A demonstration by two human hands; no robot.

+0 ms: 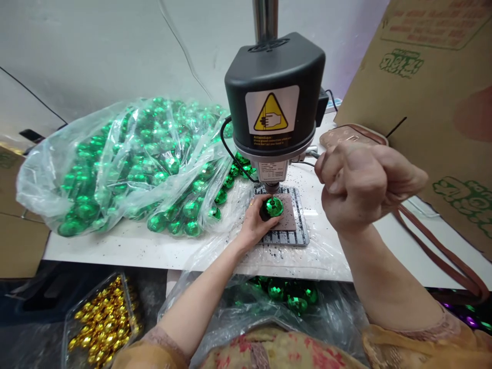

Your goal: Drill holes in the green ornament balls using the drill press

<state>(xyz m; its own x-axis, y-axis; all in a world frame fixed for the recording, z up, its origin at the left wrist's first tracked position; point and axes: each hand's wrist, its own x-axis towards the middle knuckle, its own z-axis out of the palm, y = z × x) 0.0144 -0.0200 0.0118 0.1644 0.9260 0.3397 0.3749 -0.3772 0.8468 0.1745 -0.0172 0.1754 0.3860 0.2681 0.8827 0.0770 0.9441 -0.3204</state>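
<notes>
A black bench drill press [274, 97] stands over a slotted metal base plate [302, 233]. Under its chuck, my left hand [255, 223] curls round a shiny green faceted ball [274, 207] and holds it on a flat brownish pad [288, 220]. The drill bit meets the top of the ball, near a small hole or cap. My right hand [357, 179] is closed in a fist to the right of the drill head, at the drill press lever [312, 151]. The grip inside the fist is hidden.
Left of the drill, a clear plastic bag [126, 169] of green balls lies on the white table [115, 251]. More green balls [292, 297] sit in plastic at my lap. A tub of gold balls [103, 323] stands below left. Cardboard [434, 102] and a brown strap [442, 256] are at right.
</notes>
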